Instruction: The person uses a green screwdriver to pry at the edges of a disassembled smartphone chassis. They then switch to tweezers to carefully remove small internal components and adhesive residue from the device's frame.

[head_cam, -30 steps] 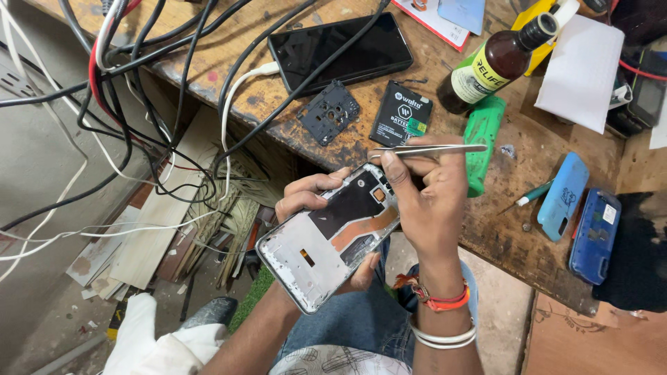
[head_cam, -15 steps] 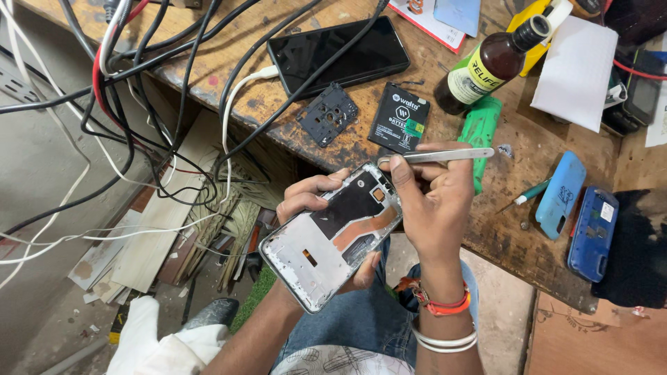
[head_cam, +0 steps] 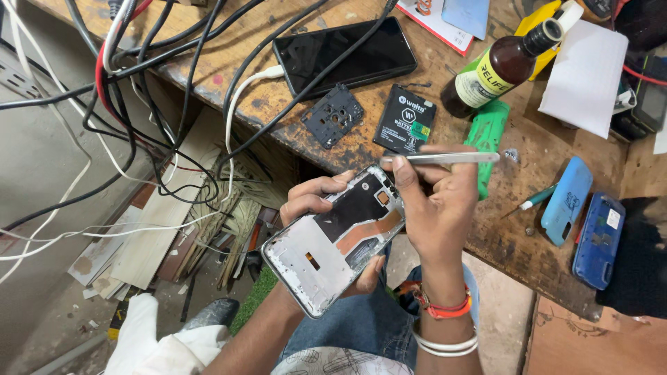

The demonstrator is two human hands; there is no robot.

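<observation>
While left hand (head_cam: 313, 198) cups opened phone frame (head_cam: 337, 239) over lap, grip wrapped round its edges, right hand (head_cam: 438, 208) pinches metal tweezers (head_cam: 445, 158), tips at frame's top corner. Black battery (head_cam: 405, 119), camera plate (head_cam: 333, 115), dark phone (head_cam: 344, 55), brown bottle (head_cam: 504, 66) lie on wooden surface (head_cam: 542, 160) beyond.

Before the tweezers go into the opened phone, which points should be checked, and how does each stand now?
1. Left hand holds the phone frame firmly: ok.
2. Right hand has a grip on the tweezers: ok.
3. Tweezer tips at the frame's top corner: ok.
4. Tips hold a part: cannot tell.
5. Frame supported by the bench: not ok, it is held above the lap.
6. Battery is out of the frame: ok.
</observation>
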